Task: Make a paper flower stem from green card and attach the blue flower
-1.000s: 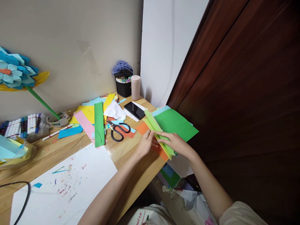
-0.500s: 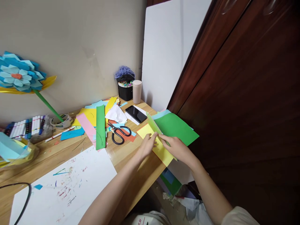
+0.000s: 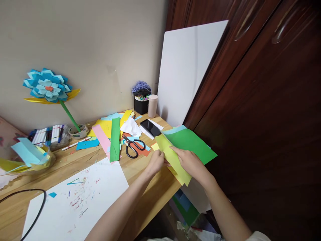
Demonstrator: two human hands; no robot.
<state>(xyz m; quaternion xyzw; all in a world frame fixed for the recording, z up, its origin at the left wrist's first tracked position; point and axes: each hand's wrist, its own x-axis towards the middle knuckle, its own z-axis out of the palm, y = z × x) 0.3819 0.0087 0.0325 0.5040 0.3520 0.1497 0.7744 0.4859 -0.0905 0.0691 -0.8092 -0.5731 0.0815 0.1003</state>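
Note:
At the table's right corner, a yellow-green paper sheet (image 3: 173,160) slants over a pile of coloured paper. My right hand (image 3: 189,162) grips this sheet, index finger stretched along its upper face, its other fingers hidden. My left hand (image 3: 155,162) is closed in a pinch at the left edge of the sheets, on the yellow paper (image 3: 154,146) as far as shows. Beyond both hands, a large green sheet (image 3: 192,143) with a light blue one (image 3: 175,130) under it reaches past the table edge.
Black-handled scissors (image 3: 132,147), a phone (image 3: 149,128) and a green strip (image 3: 115,139) lie left of the papers. Behind stand a pale cup (image 3: 152,106) and a black marker case (image 3: 141,104). A paper flower (image 3: 48,87) rises at left. A dark wardrobe (image 3: 260,127) borders the right.
The yellow-green sheet has tipped from nearly edge-on to show its broad face. My left fingers have closed at its left side. The view has shifted, so the scene sits further right and lower.

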